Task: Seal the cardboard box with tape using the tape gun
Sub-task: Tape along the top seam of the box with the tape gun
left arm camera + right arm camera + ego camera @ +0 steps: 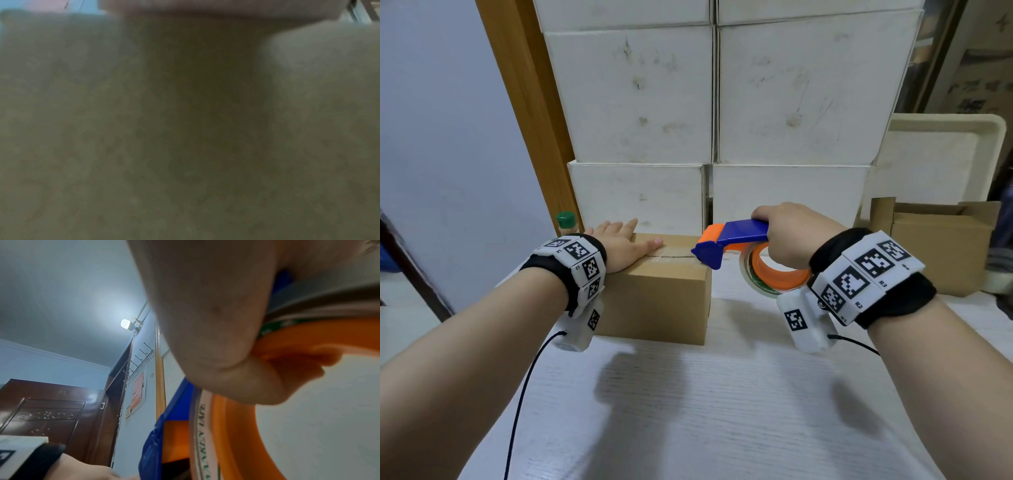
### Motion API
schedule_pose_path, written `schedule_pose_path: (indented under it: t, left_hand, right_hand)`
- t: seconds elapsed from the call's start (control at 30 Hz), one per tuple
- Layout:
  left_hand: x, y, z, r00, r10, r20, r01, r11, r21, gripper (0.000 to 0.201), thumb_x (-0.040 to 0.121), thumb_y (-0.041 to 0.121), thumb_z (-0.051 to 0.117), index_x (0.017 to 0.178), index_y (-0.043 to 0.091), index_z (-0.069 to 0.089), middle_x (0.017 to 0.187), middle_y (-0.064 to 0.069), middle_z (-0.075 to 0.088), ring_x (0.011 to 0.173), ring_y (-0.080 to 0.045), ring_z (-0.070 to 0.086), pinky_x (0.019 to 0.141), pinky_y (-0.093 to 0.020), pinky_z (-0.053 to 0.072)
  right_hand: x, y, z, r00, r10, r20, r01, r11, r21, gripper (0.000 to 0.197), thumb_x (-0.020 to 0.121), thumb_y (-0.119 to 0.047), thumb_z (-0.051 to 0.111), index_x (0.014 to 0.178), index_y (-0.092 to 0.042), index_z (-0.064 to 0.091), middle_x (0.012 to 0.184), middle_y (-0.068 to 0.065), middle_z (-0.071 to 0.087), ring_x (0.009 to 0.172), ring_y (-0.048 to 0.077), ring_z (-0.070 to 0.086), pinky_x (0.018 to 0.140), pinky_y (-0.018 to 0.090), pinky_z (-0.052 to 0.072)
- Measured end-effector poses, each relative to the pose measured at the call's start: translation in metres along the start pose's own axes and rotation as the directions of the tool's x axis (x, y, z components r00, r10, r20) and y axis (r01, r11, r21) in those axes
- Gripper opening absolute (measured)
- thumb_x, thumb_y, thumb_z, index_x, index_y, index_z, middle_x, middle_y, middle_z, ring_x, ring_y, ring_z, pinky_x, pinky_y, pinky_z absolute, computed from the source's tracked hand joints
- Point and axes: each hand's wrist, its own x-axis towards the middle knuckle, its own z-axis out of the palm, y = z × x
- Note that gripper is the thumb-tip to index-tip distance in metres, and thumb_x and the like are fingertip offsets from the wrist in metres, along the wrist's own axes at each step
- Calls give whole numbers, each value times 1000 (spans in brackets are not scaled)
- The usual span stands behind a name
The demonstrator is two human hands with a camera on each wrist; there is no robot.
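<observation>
While the small brown cardboard box (654,291) stands at the middle of the head view on the white wood-grain desk (705,411), its top is pressed by the left hand (625,245), which is laid flat with the fingers (616,228) straight and spread toward the far edge. A strip of clear tape (671,257) is seen along the closed centre seam, running to the right edge of the box. At that right top edge the blue nose of the blue and orange plastic tape gun (726,245) is set against the cardboard. The handle of the gun is gripped by the right hand (791,236), its fingers curled round it, right of centre in the frame. In the right wrist view the roll of clear tape on its orange hub (236,426) is seen close below the palm. The left wrist view is dark and blurred. Behind the box, stacked white cartons (709,102) fill the upper middle of the head view, a green-capped bottle (566,222) stands at the left of the box, and an open brown carton (941,240) lies at the right edge
</observation>
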Motion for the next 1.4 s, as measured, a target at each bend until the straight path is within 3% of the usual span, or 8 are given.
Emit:
schedule_pose_path:
  t: [0.2, 0.27, 0.37, 0.47, 0.6, 0.73, 1.07, 1.4]
  left_hand:
    - [-2, 3, -4, 999, -17, -43, 21, 993, 114, 83, 85, 74, 16, 152, 26, 4, 160, -5, 12, 148, -25, 6, 119, -50, 0]
    - [-4, 5, -8, 994, 38, -102, -26, 993, 114, 78, 89, 69, 22, 152, 26, 5, 159, -5, 15, 147, -25, 9, 120, -48, 4]
    - [-7, 14, -11, 988, 108, -114, -117, 990, -73, 66, 95, 51, 37, 151, 24, 15, 155, -6, 28, 141, -25, 28, 115, -40, 24]
    - [-10, 27, -8, 993, 93, -70, -107, 968, -225, 55, 99, 41, 34, 150, 23, 23, 153, -5, 33, 140, -25, 32, 115, -37, 22]
    - [-7, 43, 6, 995, 82, -63, -90, 989, -120, 58, 99, 49, 18, 150, 21, 21, 157, -5, 22, 146, -23, 14, 118, -48, 3]
    - [-2, 44, 12, 999, 49, -17, -50, 997, -56, 68, 93, 61, 14, 151, 26, 9, 161, -3, 6, 148, -23, -1, 118, -50, -4]
    - [-5, 42, 10, 998, 65, 11, -64, 997, -44, 84, 83, 76, 12, 151, 27, 6, 161, -3, 4, 148, -24, -2, 118, -51, -4]
    - [2, 24, 4, 997, 74, 2, -74, 997, 6, 89, 80, 80, 19, 151, 28, 10, 160, -2, 12, 148, -25, 5, 118, -51, 1]
  right_hand:
    - [0, 0, 1, 1000, 11, 3, -11, 1000, 3, 43, 82, -1, 49, 120, -21, 50, 93, 2, 52, 84, 22, 50, 72, 30, 40]
    - [0, -1, 1, 1000, 7, 2, -7, 1000, 4, 42, 82, -1, 49, 119, -21, 50, 93, 2, 52, 83, 22, 50, 72, 30, 40]
    - [0, -1, -1, 1000, 5, 6, -5, 1000, 2, 41, 82, -1, 49, 119, -20, 50, 92, 2, 52, 83, 22, 49, 72, 30, 39]
    - [0, -2, -2, 1000, 0, 4, 0, 1000, -3, 42, 82, 0, 48, 118, -20, 50, 92, 2, 52, 83, 22, 49, 72, 30, 39]
    - [0, -1, -1, 1000, 0, 3, 0, 1000, 5, 42, 81, -1, 48, 118, -21, 50, 93, 2, 53, 83, 22, 50, 72, 30, 39]
    - [1, 0, 2, 1000, 5, 9, -6, 1000, 14, 42, 82, -1, 49, 119, -21, 49, 93, 2, 53, 83, 21, 50, 73, 29, 40]
    - [0, 0, 4, 1000, 8, 6, -8, 1000, 15, 42, 82, -1, 49, 119, -21, 48, 93, 2, 52, 82, 21, 50, 71, 29, 40]
    - [1, 1, 8, 1000, -21, 17, 21, 999, 47, 46, 82, 2, 45, 121, -21, 49, 93, 3, 54, 81, 20, 51, 70, 28, 37]
